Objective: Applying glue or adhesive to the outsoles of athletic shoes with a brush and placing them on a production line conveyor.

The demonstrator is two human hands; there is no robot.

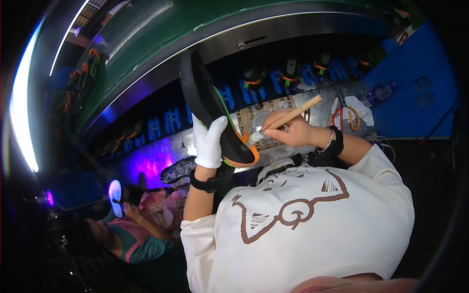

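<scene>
My left hand [207, 141], in a white glove, grips a long black shoe [205, 95] with an orange end and green edging. The shoe is held tilted, its orange end toward me. My bare right hand [288, 129] is closed round a brush [300, 111] with a pale wooden handle. The brush's whitish bristle end meets the orange part of the shoe, or lies very close to it. Behind the brush, brown paper or tape with print [266, 108] lies on the metal bench [332, 100].
Scissors [338, 117] with red and orange handles lie right of my right hand, by crumpled white paper [360, 110] and a purple bottle [381, 93]. Blue racks [171, 122] with shoes line the back, below a green conveyor [220, 17]. At left, a co-worker holds a pale sole [115, 198].
</scene>
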